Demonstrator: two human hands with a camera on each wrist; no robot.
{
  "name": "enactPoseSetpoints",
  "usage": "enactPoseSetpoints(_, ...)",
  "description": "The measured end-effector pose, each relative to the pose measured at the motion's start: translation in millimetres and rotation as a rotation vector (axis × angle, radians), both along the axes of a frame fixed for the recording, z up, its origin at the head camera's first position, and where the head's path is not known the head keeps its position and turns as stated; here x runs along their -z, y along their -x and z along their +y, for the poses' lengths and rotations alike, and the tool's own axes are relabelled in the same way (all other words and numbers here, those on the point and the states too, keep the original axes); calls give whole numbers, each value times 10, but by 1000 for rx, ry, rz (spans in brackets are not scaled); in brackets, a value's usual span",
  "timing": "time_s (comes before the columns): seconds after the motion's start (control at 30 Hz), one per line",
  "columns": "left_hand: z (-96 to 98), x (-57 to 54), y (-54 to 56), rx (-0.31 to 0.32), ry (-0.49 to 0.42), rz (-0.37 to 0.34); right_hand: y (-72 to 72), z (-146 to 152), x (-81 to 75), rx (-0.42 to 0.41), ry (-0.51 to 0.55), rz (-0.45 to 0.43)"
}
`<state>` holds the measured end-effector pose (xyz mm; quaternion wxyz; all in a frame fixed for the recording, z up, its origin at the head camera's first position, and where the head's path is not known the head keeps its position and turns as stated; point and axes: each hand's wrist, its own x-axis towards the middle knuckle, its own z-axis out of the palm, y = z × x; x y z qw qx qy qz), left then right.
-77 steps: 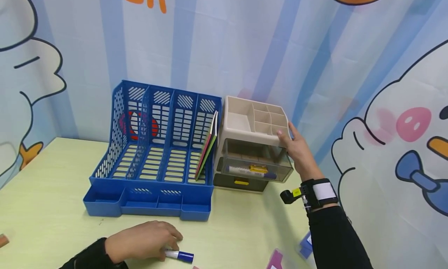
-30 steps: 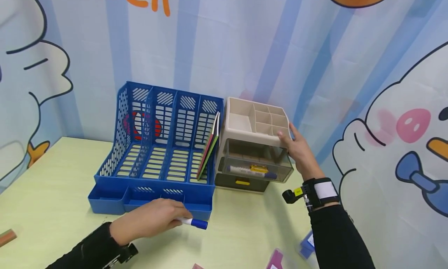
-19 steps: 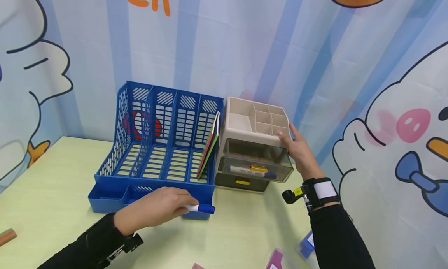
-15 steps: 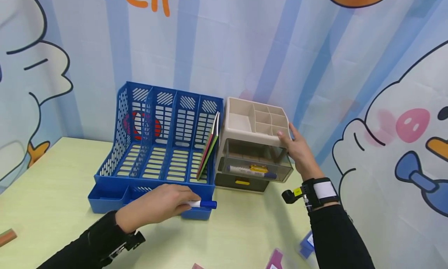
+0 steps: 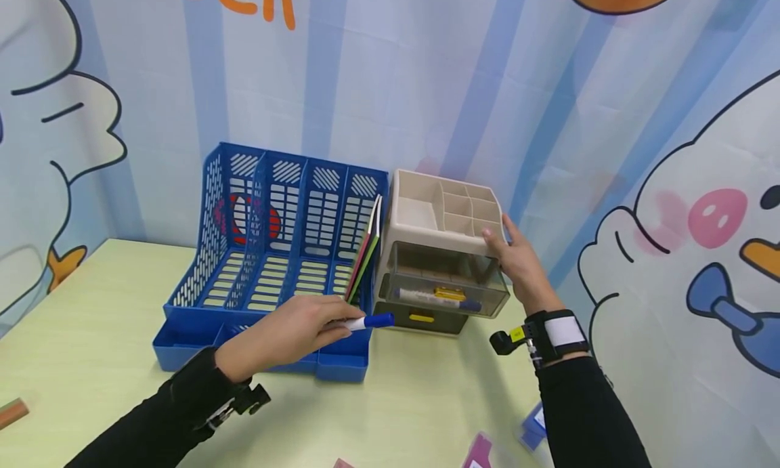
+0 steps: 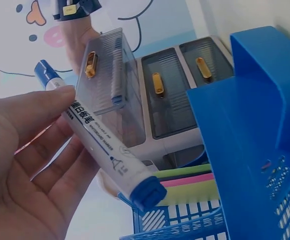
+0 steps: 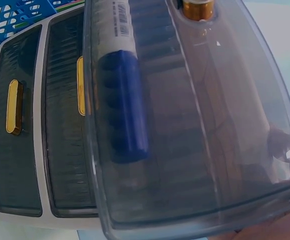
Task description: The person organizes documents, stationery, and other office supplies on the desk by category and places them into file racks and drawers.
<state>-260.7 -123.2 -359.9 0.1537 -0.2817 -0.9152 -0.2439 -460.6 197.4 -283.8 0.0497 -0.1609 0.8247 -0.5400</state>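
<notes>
My left hand (image 5: 292,336) pinches a whiteboard marker (image 5: 379,320) with a blue cap between thumb and fingers, raised over the front of the blue file rack (image 5: 342,370). Its white barrel with black print shows in the left wrist view. To the right stands a beige desk organizer (image 5: 420,234), its top clear drawer (image 5: 492,302) pulled out. Through that drawer's front shows another blue-capped marker (image 7: 125,105), lying inside. My right hand (image 5: 523,261) grips the organizer's right side, thumb on the top edge; its other fingers are partly hidden behind.
Thin notebooks (image 5: 364,254) lean in the rack's rightmost slot. Near the table's front lie a magenta box (image 5: 478,451) and a blue box (image 5: 535,427), partly behind the right sleeve. A brownish block (image 5: 12,412) lies at the left edge. A patterned curtain (image 5: 402,82) hangs behind.
My left hand has picked the marker up off the table and carried it up and to the right, toward the organizer. My right hand keeps its place on the organizer.
</notes>
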Motion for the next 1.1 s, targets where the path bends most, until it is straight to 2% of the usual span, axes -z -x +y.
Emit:
enactPoseSetpoints(0.2,30,-88,69,-20,-33,0,10,0,6,-4,3,5)
enactPoseSetpoints(0.4,66,-180,152,-42,-63,47,39,0,3,-1,7,-8)
enactPoseSetpoints(0.57,134,-260,231,-57,-110,60,45,3,8,7,4,-14)
enactPoseSetpoints(0.83,284,-439,404,-96,-171,63,18,8,6,11,-1,4)
enactPoseSetpoints(1.1,415,-600,580,-96,-247,48,2,3,8,12,-1,10)
